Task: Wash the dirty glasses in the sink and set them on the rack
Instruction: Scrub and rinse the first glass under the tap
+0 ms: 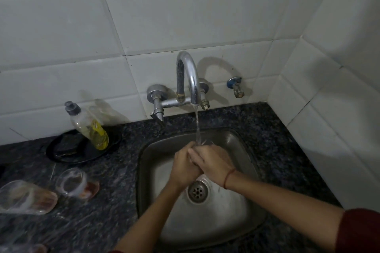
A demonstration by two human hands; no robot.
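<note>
Speckled dark-grey countertop [257, 121], yellow soap bottle [90, 127] (grey cap), black plate [67, 158], white tiles [185, 16].

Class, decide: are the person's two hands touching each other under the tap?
Touching. The head view shows the left hand and right hand pressed together under the running water.

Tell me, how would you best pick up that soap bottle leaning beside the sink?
Probably by its clear middle, from the sink side with the left hand. The soap bottle leans back on the wall tiles, base on the black dish; the wall blocks its back, and the grey cap looks too small to hold firmly.
</note>
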